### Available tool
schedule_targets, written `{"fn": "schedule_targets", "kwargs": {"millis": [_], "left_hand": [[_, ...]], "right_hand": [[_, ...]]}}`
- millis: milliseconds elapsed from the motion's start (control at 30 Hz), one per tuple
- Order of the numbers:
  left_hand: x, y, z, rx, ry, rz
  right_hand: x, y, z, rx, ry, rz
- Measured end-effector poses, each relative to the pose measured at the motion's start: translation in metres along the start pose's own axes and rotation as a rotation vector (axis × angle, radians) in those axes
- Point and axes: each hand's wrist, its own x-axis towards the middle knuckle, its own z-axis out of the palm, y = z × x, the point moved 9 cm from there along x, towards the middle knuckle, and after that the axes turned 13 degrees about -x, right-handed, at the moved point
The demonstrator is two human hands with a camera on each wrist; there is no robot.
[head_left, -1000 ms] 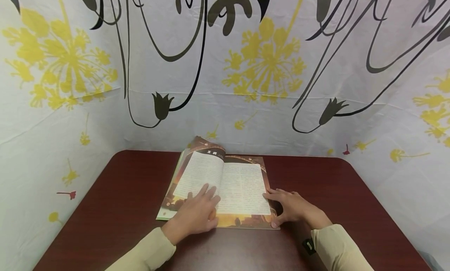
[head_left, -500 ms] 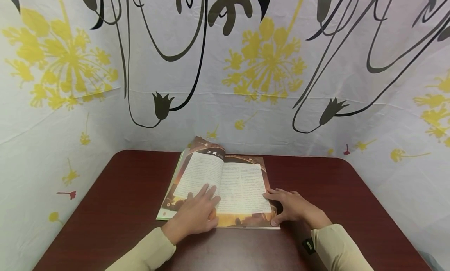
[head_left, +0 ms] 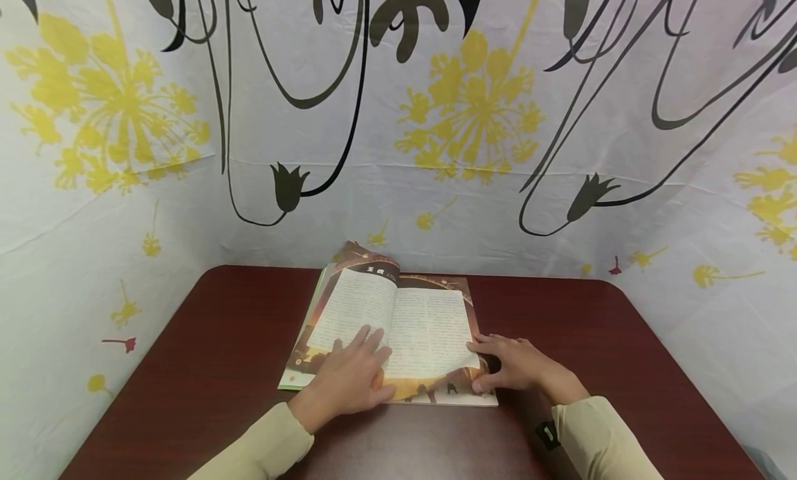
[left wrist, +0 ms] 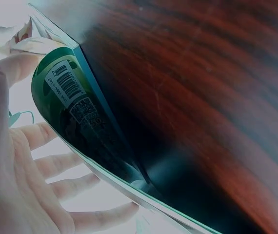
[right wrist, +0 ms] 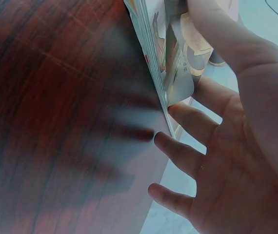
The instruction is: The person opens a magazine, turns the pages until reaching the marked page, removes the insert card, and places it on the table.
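An open book lies on the table, its left page (head_left: pixel 358 300) bulging and its right page (head_left: pixel 432 324) lifted at the lower corner. My left hand (head_left: pixel 345 381) rests spread on the lower left page near the fold. At the lower right edge, my right hand (head_left: pixel 526 368) pinches the page corner between thumb and fingers. The left wrist view has my left hand (left wrist: pixel 27 180) beside the curved green back cover (left wrist: pixel 53 105) with a barcode. In the right wrist view, a bent page (right wrist: pixel 180 87) stands between thumb and forefinger of my right hand (right wrist: pixel 241 131).
The dark red wooden table (head_left: pixel 205 342) extends around the book. Behind it and at both sides hangs a white cloth (head_left: pixel 349 210) with yellow and grey plant prints. A small black item (head_left: pixel 548 435) is at my right sleeve's cuff.
The lower right page corner has lifted and curled inward, showing part of the sheet beneath. My right thumb has moved slightly left and up with it. My left hand has barely moved.
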Motion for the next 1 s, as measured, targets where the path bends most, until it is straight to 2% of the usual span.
{"fn": "schedule_targets", "kwargs": {"millis": [167, 333, 700, 1000], "left_hand": [[0.001, -0.0008, 0.0029, -0.034, -0.047, -0.039], [0.0012, -0.0018, 0.0038, -0.038, -0.064, -0.056], [0.0026, 0.0015, 0.003, 0.053, -0.005, -0.012], [0.0012, 0.0004, 0.0016, 0.072, 0.009, 0.007]], "right_hand": [[0.001, 0.0, 0.0001, 0.006, -0.003, 0.006], [0.0003, -0.0031, -0.0002, -0.017, 0.008, -0.017], [0.0035, -0.0019, 0.0002, -0.019, 0.014, -0.026], [0.0068, -0.0012, -0.0085, 0.002, 0.045, -0.03]]}}
